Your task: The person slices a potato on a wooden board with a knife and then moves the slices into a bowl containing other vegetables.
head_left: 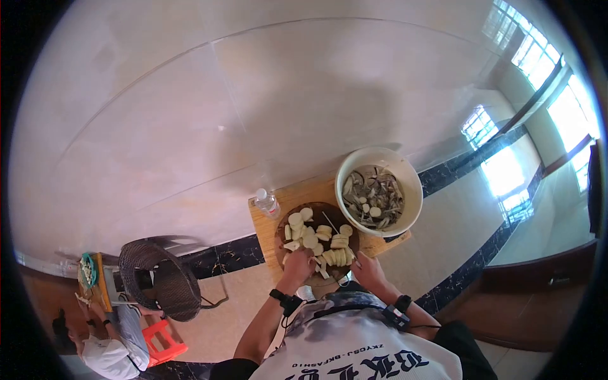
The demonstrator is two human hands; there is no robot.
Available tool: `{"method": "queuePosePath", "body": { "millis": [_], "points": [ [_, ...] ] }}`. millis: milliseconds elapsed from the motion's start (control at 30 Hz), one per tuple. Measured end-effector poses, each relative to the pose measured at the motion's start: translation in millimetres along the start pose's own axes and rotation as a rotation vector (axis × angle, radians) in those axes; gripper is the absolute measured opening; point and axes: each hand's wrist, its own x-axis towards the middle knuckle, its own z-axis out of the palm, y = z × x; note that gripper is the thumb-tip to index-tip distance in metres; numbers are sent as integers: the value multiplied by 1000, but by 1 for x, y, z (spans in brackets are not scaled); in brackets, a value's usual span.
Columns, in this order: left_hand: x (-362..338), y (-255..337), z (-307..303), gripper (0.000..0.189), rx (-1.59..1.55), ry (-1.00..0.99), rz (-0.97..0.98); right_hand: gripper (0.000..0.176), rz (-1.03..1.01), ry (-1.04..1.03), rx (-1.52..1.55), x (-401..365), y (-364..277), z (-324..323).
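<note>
Far L: wicker chair (158, 278). Water bottle (266, 203) upright on wooden table (259, 233), back-L corner. L hand (297, 265) down on pale veg slices (316, 244) atop round chopping board (329, 209), fingers bunched together. R hand (369, 269) at board's R edge; grip too small to tell. Bowl (410, 180) w/ peelings touching board, far R.

Slices (310, 240) on board (334, 215), bowl (415, 183) to its right, bottle (266, 203) seemingly at its left

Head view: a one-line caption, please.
Left hand and right hand at a board of pale slices, bowl of peels beside it.
</note>
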Motion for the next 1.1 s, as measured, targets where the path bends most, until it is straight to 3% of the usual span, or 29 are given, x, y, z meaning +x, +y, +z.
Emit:
{"method": "queuePosePath", "body": {
  "millis": [33, 167, 233, 433, 533, 733, 833, 933, 1100],
  "points": [
    [-3, -3, 7, 33, 0, -94, -55, 21, -13, 45, 10, -2, 7, 2],
    [-12, 6, 29, 37, 154, -129, -29, 23, -25, 123, 80, -13, 21, 6],
    [-14, 25, 30, 38, 244, -176, 9, 24, 25, 68, 88, -18, 19, 1],
    [-22, 2, 74, 43, 315, -64, 174, 24, 27, 63, 102, -24, 18, -6],
    [-21, 13, 61, 43, 320, -150, 57, 24, 56, 64, 121, -28, 19, -9],
    [-17, 15, 56, 43, 298, 34, -3, 23, 64, 37, 105, -31, 33, -6],
    [-7, 32, 48, 52, 136, 21, -163, 23, 74, 23, 117, -33, 32, -7],
    [-2, 31, 48, 62, 95, 125, -1, 24, 94, 11, 136, -35, 30, -9],
    [10, 24, 56, 62, 117, -5, -8, 24, 71, 12, 116, -37, 35, -9]
  ]
}}
